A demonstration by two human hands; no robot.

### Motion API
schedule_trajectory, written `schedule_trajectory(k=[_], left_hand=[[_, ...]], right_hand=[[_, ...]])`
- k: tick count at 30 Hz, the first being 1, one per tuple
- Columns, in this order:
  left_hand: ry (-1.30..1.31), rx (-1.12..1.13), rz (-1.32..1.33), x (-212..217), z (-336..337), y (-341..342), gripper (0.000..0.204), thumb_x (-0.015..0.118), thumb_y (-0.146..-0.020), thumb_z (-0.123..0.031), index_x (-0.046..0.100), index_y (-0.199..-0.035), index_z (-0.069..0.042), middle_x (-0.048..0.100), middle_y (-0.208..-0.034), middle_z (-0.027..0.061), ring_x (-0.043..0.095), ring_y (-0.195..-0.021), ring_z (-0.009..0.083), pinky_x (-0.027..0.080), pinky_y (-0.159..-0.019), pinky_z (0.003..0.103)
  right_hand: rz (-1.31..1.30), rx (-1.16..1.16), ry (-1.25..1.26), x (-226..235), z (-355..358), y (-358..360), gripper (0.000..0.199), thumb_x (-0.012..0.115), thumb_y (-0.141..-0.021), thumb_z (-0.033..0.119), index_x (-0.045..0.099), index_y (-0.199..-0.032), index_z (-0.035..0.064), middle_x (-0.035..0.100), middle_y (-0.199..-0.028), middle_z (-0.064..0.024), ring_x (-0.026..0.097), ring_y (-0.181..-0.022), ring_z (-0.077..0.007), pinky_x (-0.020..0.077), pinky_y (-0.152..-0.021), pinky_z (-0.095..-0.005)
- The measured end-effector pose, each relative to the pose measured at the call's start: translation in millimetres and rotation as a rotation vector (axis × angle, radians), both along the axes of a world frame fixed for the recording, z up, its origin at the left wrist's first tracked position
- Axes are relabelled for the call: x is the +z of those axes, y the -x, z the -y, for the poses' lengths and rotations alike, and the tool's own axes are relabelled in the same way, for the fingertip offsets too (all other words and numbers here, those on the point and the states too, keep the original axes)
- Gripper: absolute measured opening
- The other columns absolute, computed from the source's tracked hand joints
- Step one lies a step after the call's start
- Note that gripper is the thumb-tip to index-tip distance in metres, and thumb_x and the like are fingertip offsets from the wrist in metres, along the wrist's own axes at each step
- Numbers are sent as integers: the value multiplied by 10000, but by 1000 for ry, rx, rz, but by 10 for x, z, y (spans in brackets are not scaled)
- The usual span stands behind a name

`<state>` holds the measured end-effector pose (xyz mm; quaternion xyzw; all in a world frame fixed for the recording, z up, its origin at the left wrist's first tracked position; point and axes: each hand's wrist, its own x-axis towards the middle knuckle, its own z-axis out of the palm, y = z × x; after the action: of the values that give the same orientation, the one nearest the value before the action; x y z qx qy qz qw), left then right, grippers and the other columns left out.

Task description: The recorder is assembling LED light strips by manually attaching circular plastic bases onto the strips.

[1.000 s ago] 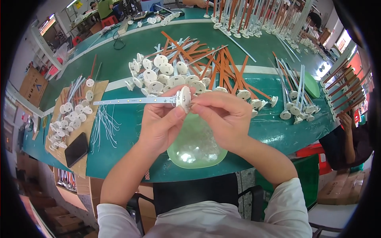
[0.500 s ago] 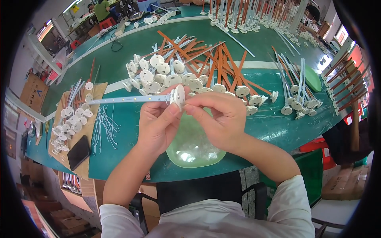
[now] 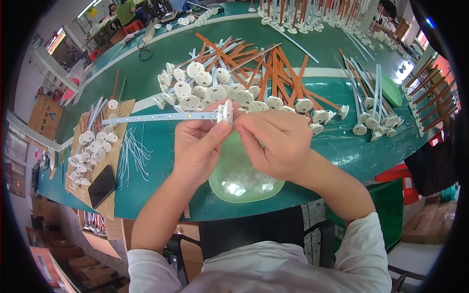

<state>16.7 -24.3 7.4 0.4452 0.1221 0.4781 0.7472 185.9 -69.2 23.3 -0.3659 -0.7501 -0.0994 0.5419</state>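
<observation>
While a white LED strip (image 3: 161, 117) is held out toward the left, its white round base (image 3: 226, 112) is grasped by the left hand (image 3: 198, 146). The base is kept nearly on its edge between the thumb (image 3: 217, 134), which is placed at its lower side, and the other fingers, by which it is supported from behind. The strip is extended sideways from the base, beyond the fingers, and by its far end a cardboard sheet (image 3: 106, 208) is overlapped in the view. A thin wire (image 3: 213, 115) is seen at the joint of strip and base.

The right hand (image 3: 278, 141) is positioned just beside the flat face of the base, with its fingers curled inward. Whether something small is pinched by them, or whether the base is touched, cannot be told.

Below the hands, a green plastic bowl (image 3: 244, 193) is placed on the green table (image 3: 156, 200). Beyond them, similar white bases (image 3: 189, 102) with orange strips (image 3: 278, 73) are heaped. At the left, loose white wires (image 3: 134, 151) are spread beside the cardboard sheet, on which a black phone (image 3: 102, 186) is laid.
</observation>
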Motion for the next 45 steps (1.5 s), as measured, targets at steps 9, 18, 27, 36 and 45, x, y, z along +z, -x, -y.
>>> schedule_trajectory(k=[9,18,27,36,45], left_hand=[[-37,12,-100,-2,-27,6,390,708,-837,35,599,-1209,68,642,-1186,198,643,-1071,245,534,-959,403],[-49,59,9,-40,-38,-25,182,653,-886,22,636,-1059,76,670,-1104,194,655,-1052,249,553,-930,400],[-467,63,-516,-195,-192,167,392,590,-965,-262,645,-1105,100,684,-986,76,631,-910,137,505,-790,283],[-894,609,-725,-80,-273,-18,187,662,-894,-135,700,-929,45,710,-770,95,675,-729,128,519,-697,261],[-918,607,-658,-115,-229,6,119,688,-851,-83,687,-867,35,693,-731,109,674,-664,142,521,-643,267]], right_hand=[[-24,-13,-20,-51,21,12,131,648,-715,-71,640,-820,8,643,-700,-87,627,-556,-241,468,-470,-310],[-13,-71,-65,-41,-48,22,161,697,-701,-18,646,-853,-1,654,-739,-100,639,-604,-248,483,-504,-318],[206,15,-18,128,36,-168,382,799,-664,111,655,-1014,60,669,-971,-70,660,-828,-254,522,-731,-355],[206,-940,145,203,727,-2024,294,797,-722,130,680,-976,44,698,-896,-116,659,-782,-313,527,-730,-392],[84,-687,363,140,232,-1508,249,750,-773,269,721,-861,38,702,-784,-135,666,-704,-346,542,-690,-432]])
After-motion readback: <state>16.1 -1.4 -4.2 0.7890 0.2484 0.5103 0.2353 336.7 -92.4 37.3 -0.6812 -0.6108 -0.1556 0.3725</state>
